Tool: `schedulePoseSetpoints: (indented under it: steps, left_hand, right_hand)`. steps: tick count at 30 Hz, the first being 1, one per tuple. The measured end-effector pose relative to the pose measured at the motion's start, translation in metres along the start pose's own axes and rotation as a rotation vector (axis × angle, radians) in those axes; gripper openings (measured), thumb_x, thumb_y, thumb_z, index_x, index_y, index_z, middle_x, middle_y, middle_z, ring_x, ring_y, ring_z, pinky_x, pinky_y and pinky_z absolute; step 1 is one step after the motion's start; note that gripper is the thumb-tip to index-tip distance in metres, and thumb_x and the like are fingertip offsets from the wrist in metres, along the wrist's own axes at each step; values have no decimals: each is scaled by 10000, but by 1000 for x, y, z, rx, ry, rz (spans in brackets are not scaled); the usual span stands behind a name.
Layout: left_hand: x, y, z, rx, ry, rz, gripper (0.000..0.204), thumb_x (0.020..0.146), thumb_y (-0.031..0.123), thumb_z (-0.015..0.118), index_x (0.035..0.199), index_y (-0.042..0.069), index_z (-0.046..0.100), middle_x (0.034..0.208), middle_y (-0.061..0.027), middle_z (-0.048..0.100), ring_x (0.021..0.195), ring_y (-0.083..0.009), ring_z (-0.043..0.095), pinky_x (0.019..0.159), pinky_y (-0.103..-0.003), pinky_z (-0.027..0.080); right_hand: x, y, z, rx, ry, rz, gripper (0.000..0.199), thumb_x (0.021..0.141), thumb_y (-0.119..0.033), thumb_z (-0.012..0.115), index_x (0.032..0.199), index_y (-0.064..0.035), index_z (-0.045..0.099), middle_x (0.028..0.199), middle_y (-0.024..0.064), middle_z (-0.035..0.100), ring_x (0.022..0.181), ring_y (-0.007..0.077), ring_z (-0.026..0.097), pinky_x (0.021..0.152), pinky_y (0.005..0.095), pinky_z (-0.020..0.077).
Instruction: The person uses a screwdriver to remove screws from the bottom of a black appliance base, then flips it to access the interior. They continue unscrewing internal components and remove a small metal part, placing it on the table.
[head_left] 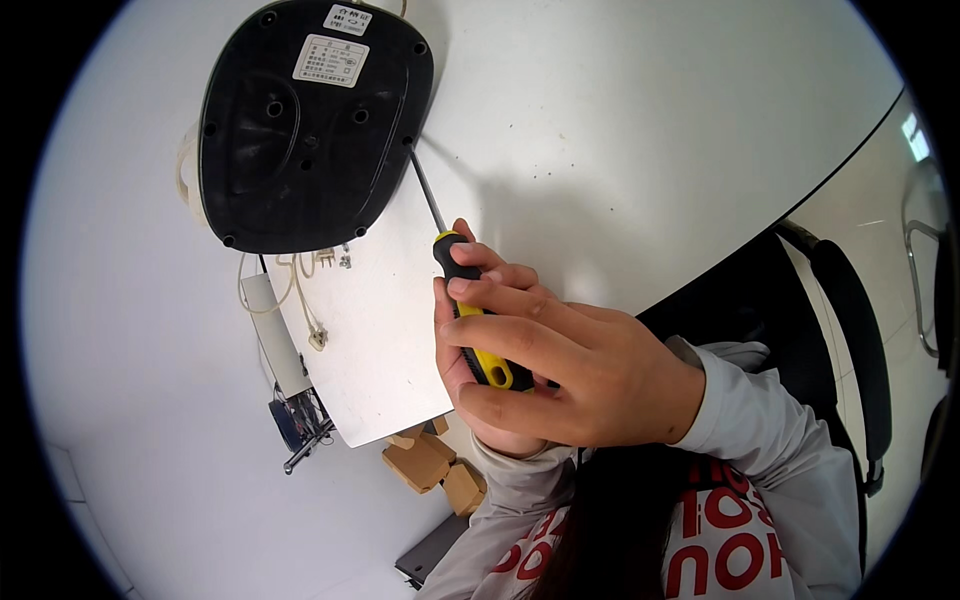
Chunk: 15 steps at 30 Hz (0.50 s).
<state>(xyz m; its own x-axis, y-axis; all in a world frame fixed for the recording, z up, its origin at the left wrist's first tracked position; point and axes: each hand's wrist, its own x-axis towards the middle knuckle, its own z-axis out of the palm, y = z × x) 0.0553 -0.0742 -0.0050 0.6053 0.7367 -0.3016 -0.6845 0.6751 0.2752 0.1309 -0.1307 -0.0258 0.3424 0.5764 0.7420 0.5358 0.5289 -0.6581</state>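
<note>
A screwdriver [430,190] with a yellow and black handle points up and left. Its tip is at a hole on the right rim of a black plastic base [330,200], the rounded underside of an appliance bearing two white labels. My right hand [590,360] lies over the handle with its fingers curled on it. Beneath it, my left hand [452,350] holds the same handle from below and the far side, partly hidden by the right. Several small metal pieces, seemingly screws [346,257], lie just below the base's lower edge.
The appliance rests on a white table [640,140]. A pale cord with a plug [317,338] hangs near the table's left edge. Open cardboard boxes [420,462] are below the table. A black chair [855,340] stands at the right.
</note>
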Motion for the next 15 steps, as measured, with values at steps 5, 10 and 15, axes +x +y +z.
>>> schedulePoseSetpoints:
  steps: [5, 10, 15]
  left_hand:
    - [-2, -2, 3, 26, 5, 14, 386, 958, 245, 431, 1317, 102, 418, 1076, 20, 544, 887, -122, 480, 796, -254, 438]
    - [0, 0, -3, -51, -19, -16, 389, 957, 246, 432, 1321, 109, 416, 1072, 22, 547, 893, -125, 480, 808, -252, 436]
    - [0, 3, -5, -43, -31, -30, 386, 957, 246, 432, 1320, 116, 420, 1066, 26, 548, 893, -126, 481, 808, -252, 441]
  right_hand:
    - [-1, 1, -1, 1, -1, -1, 238, 682, -60, 719, 879, -49, 586, 1106, 124, 551, 1064, 301, 579, 767, 344, 557]
    - [0, 1, 0, 23, 4, -2, 236, 681, -72, 723, 872, -55, 584, 1105, 122, 551, 1054, 302, 583, 767, 348, 557]
    - [0, 0, 2, 16, 21, -9, 228, 688, -104, 729, 857, -62, 583, 1100, 123, 552, 1044, 301, 587, 768, 349, 558]
